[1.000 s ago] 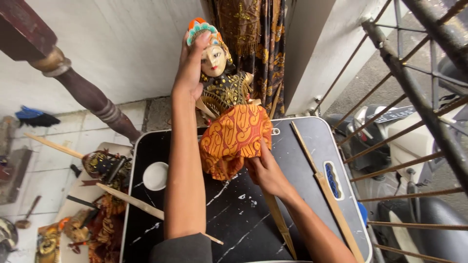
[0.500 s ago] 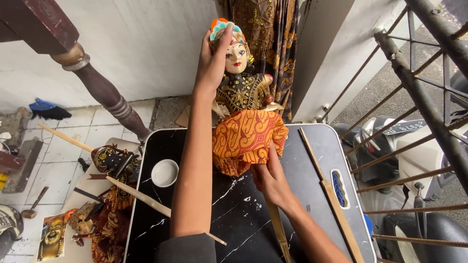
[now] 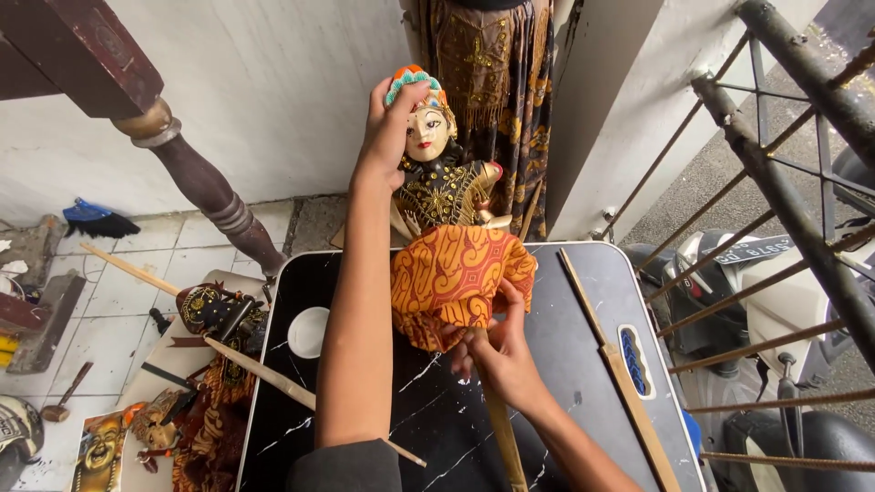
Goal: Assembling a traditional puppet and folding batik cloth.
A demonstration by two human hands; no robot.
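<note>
a rod puppet (image 3: 447, 182) is held upright above the black marbled counter (image 3: 565, 364). its head is clasped from the side by the left hand (image 3: 387, 128), the grip closed on the headdress at 12 o'clock. the wooden rod (image 3: 501, 428) beneath the orange patterned skirt (image 3: 456, 282) is clamped by the right hand (image 3: 497, 351) at 6 o'clock of the puppet. a white dish (image 3: 308, 332) is seen at 9 o'clock, a flat wooden stick (image 3: 620, 374) at 3 o'clock.

Left hand (image 3: 387, 128) grips puppet (image 3: 444, 196) head; right hand (image 3: 497, 351) holds skirt hem.
</note>
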